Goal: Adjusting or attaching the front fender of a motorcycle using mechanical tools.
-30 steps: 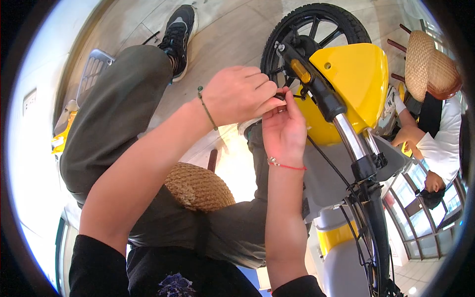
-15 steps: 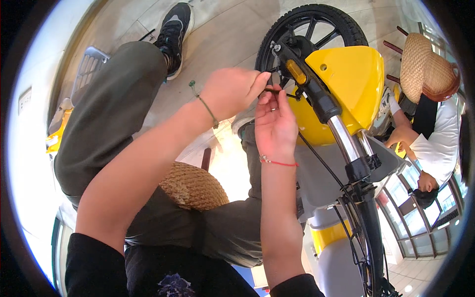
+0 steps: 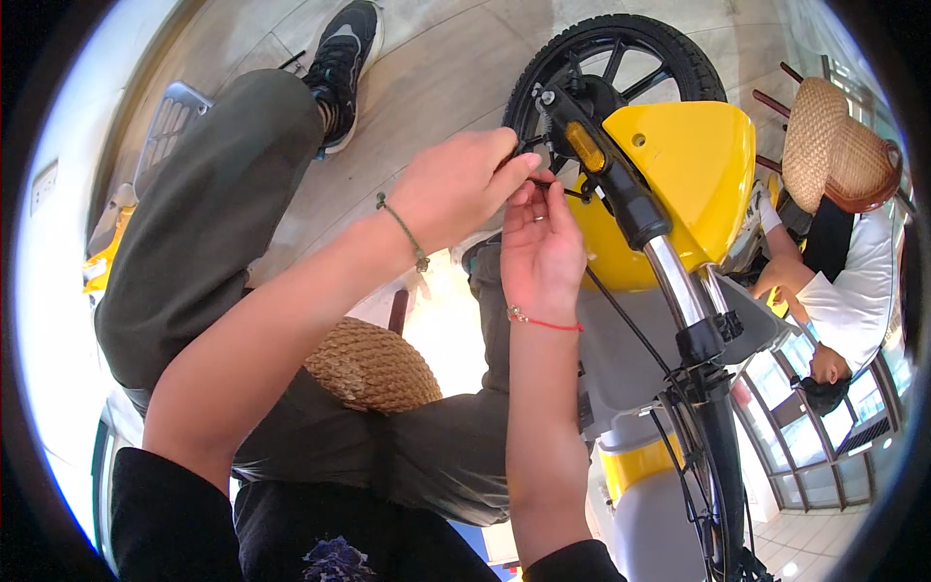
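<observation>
My left hand [image 3: 464, 184], green cord bracelet at its wrist, is closed, thumb and fingers pinched at a small dark piece [image 3: 536, 182], apparently part of a black cable. My right hand [image 3: 540, 252], red string bracelet at its wrist, is palm up just below it, fingertips curled round that same piece, which is mostly hidden. Both are beside the front fork [image 3: 635, 199] of a yellow two-wheeler, with an orange reflector [image 3: 585, 145], a black spoked wheel [image 3: 679, 53] and a yellow panel [image 3: 698, 155]. Black cables [image 3: 630, 330] run down along the steering column.
My legs [image 3: 194, 184] lie around a woven seat [image 3: 369, 369]. A co-worker in a white shirt [image 3: 834, 301] works at right near wicker stools [image 3: 815, 136]. A grey rack [image 3: 179, 126] and a yellow object [image 3: 112, 252] are at left, on the tiled floor [image 3: 436, 68].
Both hands have shifted slightly left since a second ago and stay together by the fork. My left hand's fingers have moved about the small dark piece.
</observation>
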`<state>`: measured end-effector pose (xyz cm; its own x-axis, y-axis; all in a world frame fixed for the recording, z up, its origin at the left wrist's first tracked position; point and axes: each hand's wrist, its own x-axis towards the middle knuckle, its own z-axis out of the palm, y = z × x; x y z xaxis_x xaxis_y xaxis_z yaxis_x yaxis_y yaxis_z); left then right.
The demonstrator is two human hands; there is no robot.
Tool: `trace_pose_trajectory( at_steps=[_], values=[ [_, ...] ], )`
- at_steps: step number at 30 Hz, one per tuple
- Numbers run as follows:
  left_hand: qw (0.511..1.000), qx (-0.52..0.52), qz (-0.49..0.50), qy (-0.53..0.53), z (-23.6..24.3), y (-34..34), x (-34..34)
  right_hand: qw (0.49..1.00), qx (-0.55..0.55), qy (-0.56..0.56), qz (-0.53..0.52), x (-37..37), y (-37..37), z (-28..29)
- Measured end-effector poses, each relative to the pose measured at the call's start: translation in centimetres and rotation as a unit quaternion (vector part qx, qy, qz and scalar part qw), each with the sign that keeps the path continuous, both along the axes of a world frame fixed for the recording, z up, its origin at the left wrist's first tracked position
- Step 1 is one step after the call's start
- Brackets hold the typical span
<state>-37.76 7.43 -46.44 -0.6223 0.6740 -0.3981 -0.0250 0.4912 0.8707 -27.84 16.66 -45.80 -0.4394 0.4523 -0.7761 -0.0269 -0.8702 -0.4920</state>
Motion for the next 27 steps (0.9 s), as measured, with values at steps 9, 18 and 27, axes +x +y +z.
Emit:
trace_pose_trajectory(
  at_steps=[9,18,27],
  values=[
    [0.921,0.1,-0.093,0.364,-1.6,-0.7,-1.3,1.0,-0.007,0.009,-0.014,-0.2,0.2,-0.1],
    [0.938,0.096,-0.092,0.32,-2.0,-0.9,-0.7,1.0,-0.008,-0.007,-0.014,-0.2,0.1,0.2],
    [0.969,0.009,0.056,-0.242,0.1,0.6,-1.3,1.0,0.003,-0.008,-0.016,-0.1,0.0,0.6]
  ],
)
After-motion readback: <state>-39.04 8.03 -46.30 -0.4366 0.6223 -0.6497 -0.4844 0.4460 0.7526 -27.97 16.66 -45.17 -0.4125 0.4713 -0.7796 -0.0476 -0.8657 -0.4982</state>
